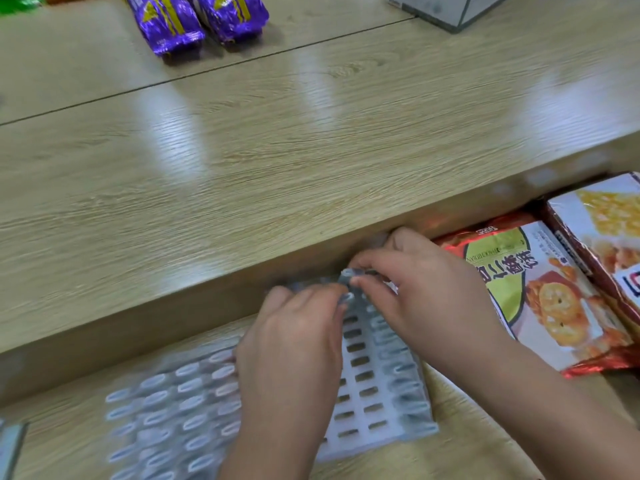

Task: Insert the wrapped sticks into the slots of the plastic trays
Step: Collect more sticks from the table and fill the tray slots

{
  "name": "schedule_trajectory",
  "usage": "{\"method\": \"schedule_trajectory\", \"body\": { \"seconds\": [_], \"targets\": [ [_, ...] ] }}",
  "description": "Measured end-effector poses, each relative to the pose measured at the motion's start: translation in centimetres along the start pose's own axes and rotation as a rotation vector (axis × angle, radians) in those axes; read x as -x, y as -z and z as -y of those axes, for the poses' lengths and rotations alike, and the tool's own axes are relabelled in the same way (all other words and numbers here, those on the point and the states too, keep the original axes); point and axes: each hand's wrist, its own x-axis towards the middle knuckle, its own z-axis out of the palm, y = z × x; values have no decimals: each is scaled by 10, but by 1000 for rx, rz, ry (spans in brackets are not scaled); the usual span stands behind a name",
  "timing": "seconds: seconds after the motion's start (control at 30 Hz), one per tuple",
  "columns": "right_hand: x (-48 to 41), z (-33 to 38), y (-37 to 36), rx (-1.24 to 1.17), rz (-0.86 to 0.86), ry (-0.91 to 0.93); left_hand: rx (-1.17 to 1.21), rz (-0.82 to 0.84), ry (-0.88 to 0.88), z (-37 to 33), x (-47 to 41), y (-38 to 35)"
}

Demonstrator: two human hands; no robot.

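We look first at the broad wooden table [277, 150], whose near edge overhangs a lower surface. Below it lie two trays. The left tray [138, 415] has its slots filled with wrapped ends. Just beside it, the white tray [360, 445] has a filled column on its right and open slots in the middle. To the right lies a snack bag [540, 299]. Our left hand [294, 362] lies over the seam between the trays, fingers curled toward the far end; blur hides whether it grips anything. Our right hand [419, 299] pinches a wrapped stick [349, 274] between thumb and forefinger, over the white tray's far end, just beyond the left fingertips.
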Motion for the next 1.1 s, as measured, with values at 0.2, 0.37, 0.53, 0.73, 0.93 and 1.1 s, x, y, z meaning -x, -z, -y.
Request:
{"method": "schedule_trajectory", "body": {
  "seconds": [0.2, 0.37, 0.53, 0.73, 0.93, 1.1],
  "targets": [
    [-3, 4, 3, 59, 30, 73, 20, -2, 78, -1, 0, -2],
    [8, 8, -3, 192, 47, 87, -6, -111, 31, 0, 3, -6],
    [7, 8, -1, 153, 67, 8, -7, -145, -63, 8, 8, -12],
    [13, 14, 4, -10, 14, -93, 163, -171, -34, 18, 19, 5],
    [35, 47, 5, -3, -36, -123, 198, -335, 24, 64, 61, 56],
    [51, 95, 2, -9, -41, -80, 226, -494, 223, 125, 112, 96]
  ]
}}
